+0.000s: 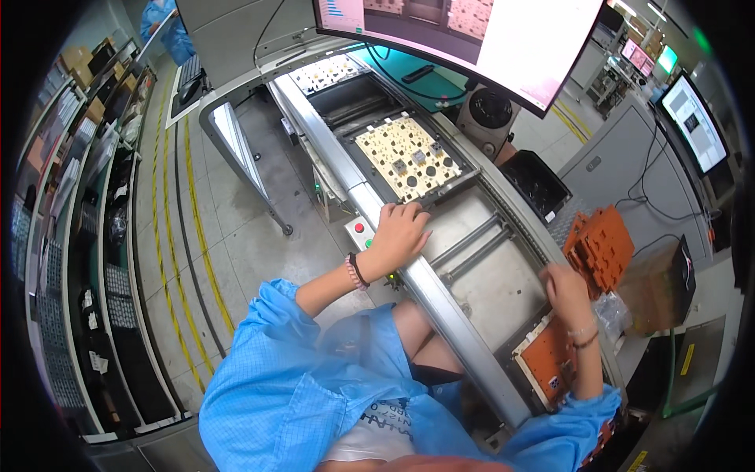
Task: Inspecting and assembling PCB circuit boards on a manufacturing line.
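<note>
My left hand (399, 234) rests on the silver front rail (450, 303) of a conveyor, fingers slightly bent and apart, holding nothing that I can see. Just beyond its fingertips lies a cream panel (405, 153) with dark round and square parts, set in a dark frame on the conveyor. Over the far rail, my right hand (568, 295) is bent downward; its fingertips are partly hidden and slightly blurred. Below the right wrist, an orange panel (543, 362) in a pale frame lies on the conveyor, partly covered by my forearm.
Several stacked orange plates (602, 248) stand right of the conveyor, near a black bin (536, 185) and a cardboard box (657, 291). A large monitor (503, 47) overhangs the far end. Red and green buttons (359, 228) sit by the front rail. Shelves (94, 275) line the left.
</note>
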{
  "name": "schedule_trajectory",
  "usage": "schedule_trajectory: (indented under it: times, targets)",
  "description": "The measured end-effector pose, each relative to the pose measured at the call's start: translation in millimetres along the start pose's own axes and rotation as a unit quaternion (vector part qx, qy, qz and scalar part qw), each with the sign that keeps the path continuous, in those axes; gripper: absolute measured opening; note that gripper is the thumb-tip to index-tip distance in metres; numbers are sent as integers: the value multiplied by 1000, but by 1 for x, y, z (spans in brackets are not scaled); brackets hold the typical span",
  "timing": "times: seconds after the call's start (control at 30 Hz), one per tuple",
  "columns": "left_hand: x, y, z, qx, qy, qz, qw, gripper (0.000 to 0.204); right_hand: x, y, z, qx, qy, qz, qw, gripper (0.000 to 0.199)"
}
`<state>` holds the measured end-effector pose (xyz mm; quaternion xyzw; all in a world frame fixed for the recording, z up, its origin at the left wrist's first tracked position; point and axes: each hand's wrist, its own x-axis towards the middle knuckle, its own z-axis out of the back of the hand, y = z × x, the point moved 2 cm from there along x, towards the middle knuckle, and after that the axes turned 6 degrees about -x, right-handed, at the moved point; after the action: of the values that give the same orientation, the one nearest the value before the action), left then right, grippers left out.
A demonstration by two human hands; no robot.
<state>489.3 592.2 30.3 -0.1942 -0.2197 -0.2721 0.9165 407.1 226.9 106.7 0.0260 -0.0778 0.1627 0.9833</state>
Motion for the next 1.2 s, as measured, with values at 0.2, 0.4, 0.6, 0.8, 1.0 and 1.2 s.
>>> schedule_trajectory:
  times: [0.2,0.4,0.6,0.8,1.0,1.2]
  targets:
    - [2,-8,0,-6,27,-1,1000,33,143,-60,-47,-185,-84,68,977,15]
    - [3,-22,22,-90,64,-57,992,27,237,-159,-133,-208,171,-29,963,36]
    - [1,1,33,-262,88,-114,954,29,299,-87,-122,-120,166,-58,977,39]
    - [25,35,25,-409,122,-76,901,24,306,-71,-114,-6,-12,-41,999,13]
    - [41,77,-5,-475,25,38,879,20,304,-47,-104,3,-63,-52,997,13]
    - [40,74,5,-506,9,48,861,21,299,-44,-103,151,-131,-114,973,10]
